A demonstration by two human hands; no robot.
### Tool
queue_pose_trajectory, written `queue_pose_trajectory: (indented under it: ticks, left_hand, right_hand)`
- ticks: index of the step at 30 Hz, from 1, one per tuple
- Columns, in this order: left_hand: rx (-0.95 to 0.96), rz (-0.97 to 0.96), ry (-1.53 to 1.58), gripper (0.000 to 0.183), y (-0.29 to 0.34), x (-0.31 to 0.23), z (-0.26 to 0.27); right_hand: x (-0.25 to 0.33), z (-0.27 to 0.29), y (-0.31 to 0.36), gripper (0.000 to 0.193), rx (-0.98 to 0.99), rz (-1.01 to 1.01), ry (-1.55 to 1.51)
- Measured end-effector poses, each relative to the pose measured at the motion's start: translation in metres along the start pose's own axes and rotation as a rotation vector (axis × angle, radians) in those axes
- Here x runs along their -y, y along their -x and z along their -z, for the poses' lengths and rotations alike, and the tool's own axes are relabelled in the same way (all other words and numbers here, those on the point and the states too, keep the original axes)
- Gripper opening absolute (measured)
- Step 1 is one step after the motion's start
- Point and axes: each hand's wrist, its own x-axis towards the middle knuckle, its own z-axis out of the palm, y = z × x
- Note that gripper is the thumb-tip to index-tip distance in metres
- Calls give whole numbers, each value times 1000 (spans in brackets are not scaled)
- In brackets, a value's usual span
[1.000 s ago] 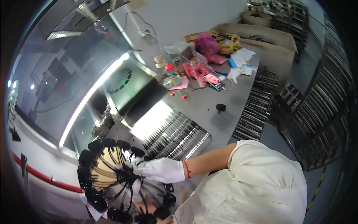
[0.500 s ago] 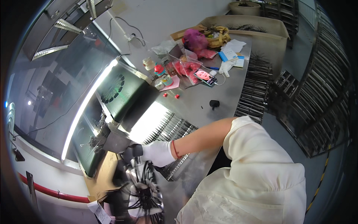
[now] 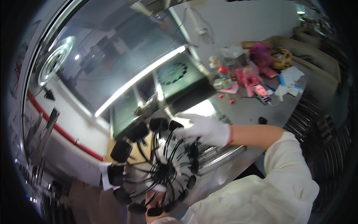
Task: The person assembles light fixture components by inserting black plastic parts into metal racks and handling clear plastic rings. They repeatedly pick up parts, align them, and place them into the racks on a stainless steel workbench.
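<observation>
I am handling, it seems, the black spoked wheel [image 3: 163, 173] at near left, my left hand [image 3: 156, 187] closed under its hub, my right hand [image 3: 204, 129] at its far edge, grip unclear, so next move needs steady support

A spoked rack [image 3: 163, 172] is at lower centre; the left hand [image 3: 156, 187] is just below its hub, the right hand [image 3: 205, 130] at its upper right edge; beyond it, a tube light [image 3: 140, 80]; to the right, on a table [image 3: 244, 115], jars [image 3: 226, 83] stand left of a phone [image 3: 261, 93]; a bin [image 3: 324, 68] stands behind; far left, a wall pipe [image 3: 87, 150].
</observation>
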Motion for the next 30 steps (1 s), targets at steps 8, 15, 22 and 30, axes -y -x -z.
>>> queue_pose_trajectory:
  ticks: [8,15,22,30]
  left_hand:
    - [5,93,-23,94,-14,2,-3]
    - [110,111,20,95,-7,-29,21]
    - [567,305,51,95,-40,-24,36]
    - [600,230,-1271,95,-52,-73,27]
  right_hand:
    - [-22,-44,7,25,300,-126,-260]
    - [-55,-47,113,18,1289,-576,-729]
    - [-8,3,-25,52,140,91,6]
    - [-26,-25,-19,21,632,-194,-266]
